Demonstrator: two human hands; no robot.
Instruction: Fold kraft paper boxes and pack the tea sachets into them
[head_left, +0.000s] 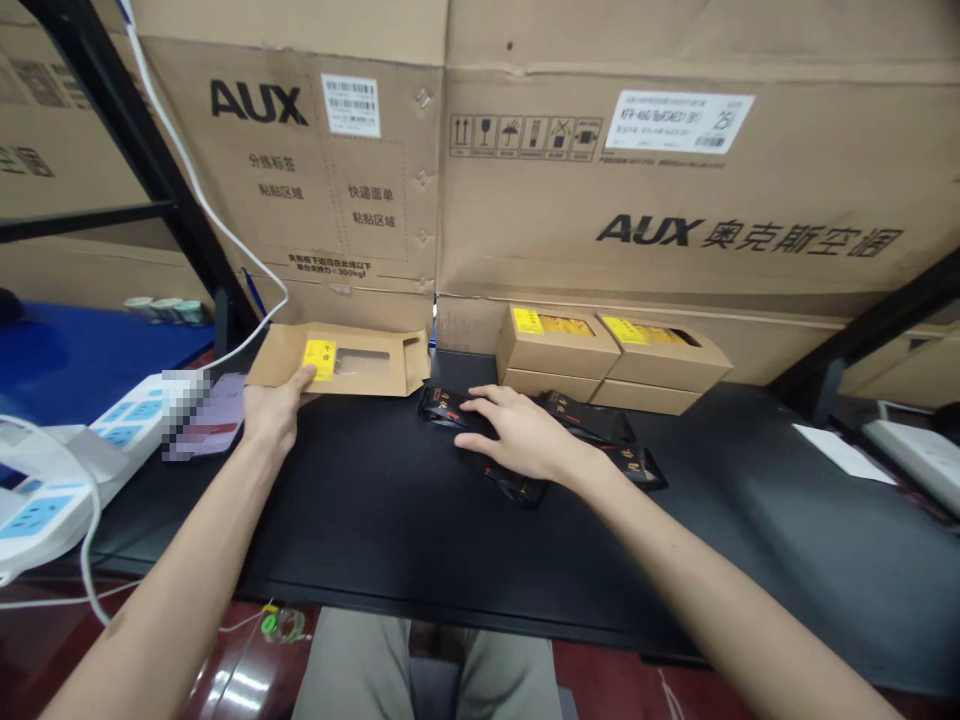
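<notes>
My left hand grips the front left part of a kraft cardboard box, thumb on top and the other fingers hidden. The box has a clear window and a yellow label, and its end flaps stand open at the right. My right hand rests over several black packets with red and gold print, its fingers spread and touching them. It partly covers the packets, and I cannot see it gripping one.
Kraft boxes with yellow labels stand stacked at the back. Behind them rise large cardboard panels. A white power strip with cables and a purple packet lie at the left. White paper is on the right of the black table.
</notes>
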